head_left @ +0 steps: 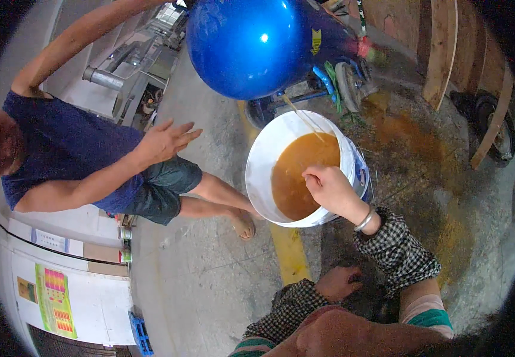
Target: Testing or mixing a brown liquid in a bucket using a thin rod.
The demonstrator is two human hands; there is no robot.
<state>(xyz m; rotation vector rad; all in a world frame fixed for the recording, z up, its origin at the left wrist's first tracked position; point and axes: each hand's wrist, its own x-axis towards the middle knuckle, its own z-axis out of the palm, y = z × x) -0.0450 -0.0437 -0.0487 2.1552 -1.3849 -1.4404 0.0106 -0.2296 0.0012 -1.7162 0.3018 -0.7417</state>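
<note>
A white bucket point(261, 134) stands on the floor, partly filled with orange-brown liquid point(296, 172). Over its near right side hangs my right hand point(335, 189), fingers closed in a pinch; whatever they hold, if anything, is hidden. A bracelet point(364, 220) circles that wrist above a checked sleeve cover point(397, 250). Lower down, near my knees, my left hand point(339, 284) is curled closed, with nothing visible in it. Above the bucket sits a shiny blue rounded tank point(242, 50). A thin brownish stream or stick point(299, 112) slants from beneath it into the bucket.
At left a person in a dark blue shirt point(79, 137) reaches one arm toward the tank and holds the other hand point(168, 141) open near the bucket. Wooden boards point(442, 53) lean at the upper right beside a black wheel point(498, 128). Orange stains point(412, 137) mark the floor.
</note>
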